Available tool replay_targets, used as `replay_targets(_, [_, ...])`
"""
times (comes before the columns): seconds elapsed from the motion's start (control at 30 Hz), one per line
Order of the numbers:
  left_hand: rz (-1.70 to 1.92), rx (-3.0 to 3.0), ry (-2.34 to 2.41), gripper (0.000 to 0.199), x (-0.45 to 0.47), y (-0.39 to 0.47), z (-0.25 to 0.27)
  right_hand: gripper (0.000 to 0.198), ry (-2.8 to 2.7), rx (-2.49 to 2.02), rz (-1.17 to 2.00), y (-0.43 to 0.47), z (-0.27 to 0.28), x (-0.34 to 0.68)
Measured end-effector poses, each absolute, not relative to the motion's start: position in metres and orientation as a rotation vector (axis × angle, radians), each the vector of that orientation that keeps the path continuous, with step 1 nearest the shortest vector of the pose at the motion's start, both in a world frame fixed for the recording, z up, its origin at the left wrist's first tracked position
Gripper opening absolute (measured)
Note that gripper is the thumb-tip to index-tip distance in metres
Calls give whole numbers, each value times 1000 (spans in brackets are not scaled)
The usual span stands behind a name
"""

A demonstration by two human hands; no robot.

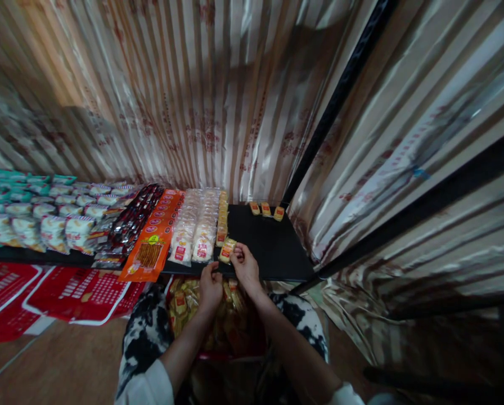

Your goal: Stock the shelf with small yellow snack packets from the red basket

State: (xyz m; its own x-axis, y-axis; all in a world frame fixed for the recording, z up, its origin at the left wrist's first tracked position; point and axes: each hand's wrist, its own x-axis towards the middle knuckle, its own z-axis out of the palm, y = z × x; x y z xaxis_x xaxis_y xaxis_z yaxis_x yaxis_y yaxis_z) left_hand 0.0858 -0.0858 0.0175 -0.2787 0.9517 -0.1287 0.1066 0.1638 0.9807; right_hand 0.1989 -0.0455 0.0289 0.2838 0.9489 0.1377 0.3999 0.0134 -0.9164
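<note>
My right hand pinches a small yellow snack packet with a red label, tilted at the front of the black shelf. The packet is just in front of a row of similar yellow packets. My left hand is at the shelf's front edge with its fingers curled together; whatever they hold, if anything, is hidden. Below both hands, between my knees, a red-rimmed container holds many more yellow packets. Three yellow packets stand apart at the shelf's back right.
Left of the yellow row are white-and-pink packets, an orange snack bag, dark shiny packets and white packets. Red bags hang below the shelf. Black metal posts and a striped curtain bound the right and back.
</note>
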Motion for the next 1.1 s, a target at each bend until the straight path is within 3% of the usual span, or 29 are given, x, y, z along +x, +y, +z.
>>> replay_targets(1.1, [1217,1383,1508,45,87,-48,6,38,-1428,-1571,643,-16,14,177])
